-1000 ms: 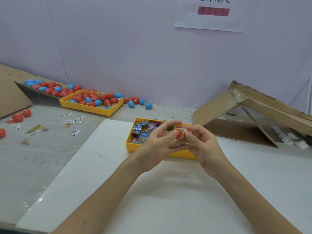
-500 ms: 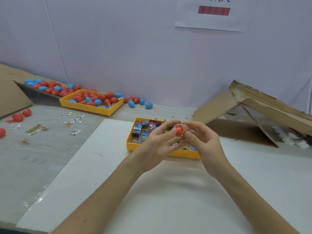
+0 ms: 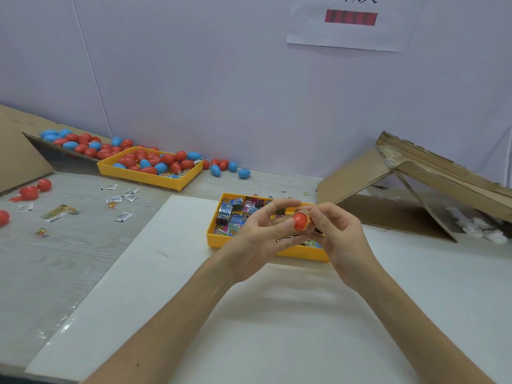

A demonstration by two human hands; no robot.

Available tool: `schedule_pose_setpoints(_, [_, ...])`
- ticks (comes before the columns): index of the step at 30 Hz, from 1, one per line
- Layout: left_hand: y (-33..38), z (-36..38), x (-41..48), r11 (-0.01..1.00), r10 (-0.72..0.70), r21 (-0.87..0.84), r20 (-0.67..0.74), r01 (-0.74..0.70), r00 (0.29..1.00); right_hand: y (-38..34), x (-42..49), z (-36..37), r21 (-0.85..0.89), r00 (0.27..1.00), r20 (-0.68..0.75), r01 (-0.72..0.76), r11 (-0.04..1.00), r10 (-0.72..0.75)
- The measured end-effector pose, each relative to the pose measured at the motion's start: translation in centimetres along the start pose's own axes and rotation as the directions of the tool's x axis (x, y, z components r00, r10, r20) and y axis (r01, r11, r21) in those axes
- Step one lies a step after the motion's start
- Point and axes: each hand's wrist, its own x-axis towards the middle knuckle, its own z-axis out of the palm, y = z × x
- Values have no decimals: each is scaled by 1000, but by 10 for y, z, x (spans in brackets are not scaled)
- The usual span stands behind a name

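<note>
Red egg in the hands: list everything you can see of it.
The red egg is small, glossy and plastic-looking, orange-red with a bright highlight on its rounded end, which faces the camera. It lies roughly sideways in the air above the near yellow tray, touching neither the tray nor the table. The left hand pinches its left side and the right hand grips its right end. That end looks paler and patterned, but fingers hide most of it. No seam or opening is visible.

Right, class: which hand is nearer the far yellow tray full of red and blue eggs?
Left. The left hand lies right of the tray, closer to the camera; the right hand lies farther right, past the red egg.
</note>
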Motion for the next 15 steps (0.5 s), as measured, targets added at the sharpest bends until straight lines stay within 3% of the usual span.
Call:
schedule_pose_setpoints(8, [0, 0, -1, 996, 5, -89, 28, -2, 1000, 4, 1, -2, -88, 1000, 17, 18, 996, -17])
schedule_pose_setpoints(15, [1, -1, 0, 999, -36, -22, 8, 36, 999, 6, 1, -3, -99, 999, 20, 35, 995, -33])
